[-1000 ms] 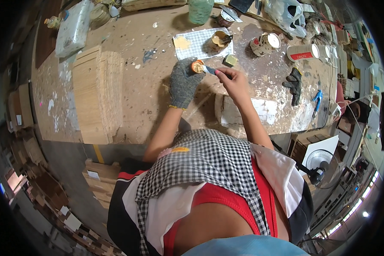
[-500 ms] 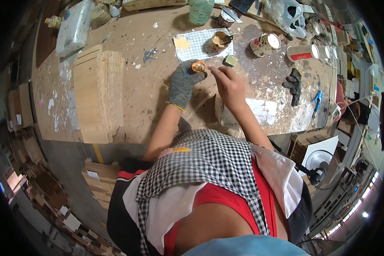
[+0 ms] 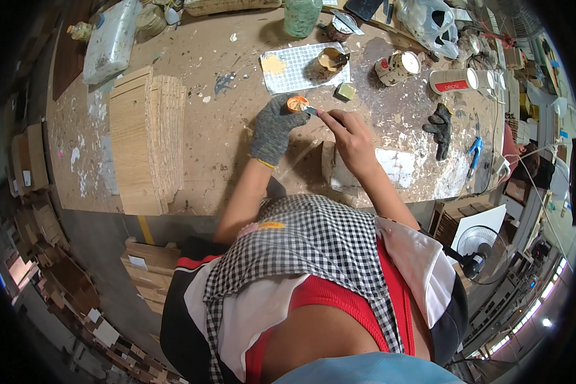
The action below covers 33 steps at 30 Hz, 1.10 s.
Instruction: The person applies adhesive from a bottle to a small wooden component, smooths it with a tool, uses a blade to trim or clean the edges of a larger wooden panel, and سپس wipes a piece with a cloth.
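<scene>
My left hand (image 3: 272, 133), in a grey knit glove with a yellow cuff, is closed round a small orange cup (image 3: 292, 102) with pale paste in it. My bare right hand (image 3: 353, 139) pinches a small spatula (image 3: 311, 111), whose flat blade reaches into the cup's opening. Just beyond the hands, a green-yellow block (image 3: 345, 92) sits on the table. Behind it a patterned white sheet (image 3: 294, 72) carries a smear of tan paste (image 3: 273, 64) and an open tub (image 3: 329, 63) of brown paste with a tool standing in it.
A stack of thin wooden boards (image 3: 134, 144) lies on the left of the stained worktable (image 3: 217, 166). To the right are paper cups (image 3: 453, 80), a dark glove (image 3: 439, 131) and a blue-handled tool (image 3: 475, 153). A white-topped block (image 3: 390, 168) lies by my right forearm.
My right hand has shifted slightly right and down, drawing the spatula back so more of its blade shows. My left hand still holds the cup in nearly the same place.
</scene>
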Available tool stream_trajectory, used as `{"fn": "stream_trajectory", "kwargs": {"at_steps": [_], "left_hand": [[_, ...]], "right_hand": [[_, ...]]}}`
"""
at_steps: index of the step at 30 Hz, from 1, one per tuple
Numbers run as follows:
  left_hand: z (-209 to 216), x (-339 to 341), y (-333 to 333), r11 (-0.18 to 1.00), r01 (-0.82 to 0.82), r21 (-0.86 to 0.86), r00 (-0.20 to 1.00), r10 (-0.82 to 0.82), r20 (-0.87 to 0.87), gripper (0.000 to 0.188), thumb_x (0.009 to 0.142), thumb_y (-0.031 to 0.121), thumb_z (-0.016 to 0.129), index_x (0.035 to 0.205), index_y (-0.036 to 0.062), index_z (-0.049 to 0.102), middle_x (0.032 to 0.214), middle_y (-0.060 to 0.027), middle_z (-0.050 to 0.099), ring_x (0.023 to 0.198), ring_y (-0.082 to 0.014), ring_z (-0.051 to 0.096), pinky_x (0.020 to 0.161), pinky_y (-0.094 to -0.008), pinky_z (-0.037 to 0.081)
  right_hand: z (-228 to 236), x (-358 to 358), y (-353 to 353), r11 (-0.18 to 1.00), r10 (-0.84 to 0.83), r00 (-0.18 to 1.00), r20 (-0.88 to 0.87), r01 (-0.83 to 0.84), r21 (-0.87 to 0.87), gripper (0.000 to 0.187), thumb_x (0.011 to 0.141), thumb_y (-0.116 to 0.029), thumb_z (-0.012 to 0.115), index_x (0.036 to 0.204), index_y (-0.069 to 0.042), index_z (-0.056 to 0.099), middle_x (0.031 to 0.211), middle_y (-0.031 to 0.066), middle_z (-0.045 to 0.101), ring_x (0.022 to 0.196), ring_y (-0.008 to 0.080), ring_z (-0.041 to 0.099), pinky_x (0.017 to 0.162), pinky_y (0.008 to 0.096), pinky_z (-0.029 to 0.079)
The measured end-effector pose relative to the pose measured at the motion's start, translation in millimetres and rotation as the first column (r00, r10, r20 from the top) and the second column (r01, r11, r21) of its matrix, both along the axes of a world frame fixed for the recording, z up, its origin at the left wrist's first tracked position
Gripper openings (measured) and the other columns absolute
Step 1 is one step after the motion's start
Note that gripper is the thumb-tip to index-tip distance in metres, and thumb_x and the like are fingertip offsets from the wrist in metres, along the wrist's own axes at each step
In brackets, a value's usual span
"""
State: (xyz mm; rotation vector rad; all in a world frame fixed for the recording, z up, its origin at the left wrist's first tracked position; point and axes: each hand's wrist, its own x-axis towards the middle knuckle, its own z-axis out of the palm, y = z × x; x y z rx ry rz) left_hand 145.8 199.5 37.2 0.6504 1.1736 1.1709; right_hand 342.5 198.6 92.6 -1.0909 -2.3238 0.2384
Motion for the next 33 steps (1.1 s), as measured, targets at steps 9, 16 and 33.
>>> {"fn": "stream_trajectory", "kwargs": {"at_steps": [9,16,33], "left_hand": [[3,-3,5,0.997,-0.044,0.056,0.998,0.047,-0.052,0.049,0.078,0.0,0.08,0.124,0.001,0.062,0.111,-0.0047,0.068,0.094,-0.0121,0.065,0.08,-0.0245,0.055],[6,-4,4,0.98,0.071,0.186,0.963,-0.019,-0.269,0.053,0.077,0.0,0.083,0.125,0.0006,0.059,0.115,-0.007,0.067,0.102,-0.0152,0.064,0.088,-0.0284,0.055],[3,-6,4,0.975,0.047,0.218,0.889,0.059,-0.455,0.052,0.075,0.004,0.085,0.121,0.0001,0.062,0.115,-0.0091,0.068,0.1,-0.0159,0.066,0.087,-0.0297,0.056]], "right_hand": [[6,-13,5,0.852,-0.356,0.825,-0.438,0.093,-0.515,0.02,0.095,-0.008,0.063,0.112,-0.002,0.072,0.089,0.006,0.07,0.063,0.0144,0.058,0.059,0.0265,0.048],[-11,-3,27,0.249,-0.707,0.544,-0.452,-0.407,-0.879,0.021,0.097,-0.012,0.065,0.11,0.003,0.07,0.079,0.002,0.069,0.054,0.0044,0.044,0.049,0.0194,0.032],[22,-15,10,0.907,-0.298,0.88,-0.368,0.142,-0.395,0.017,0.092,-0.004,0.066,0.108,-0.003,0.072,0.082,0.0107,0.068,0.06,0.0224,0.062,0.056,0.0338,0.049]]}}
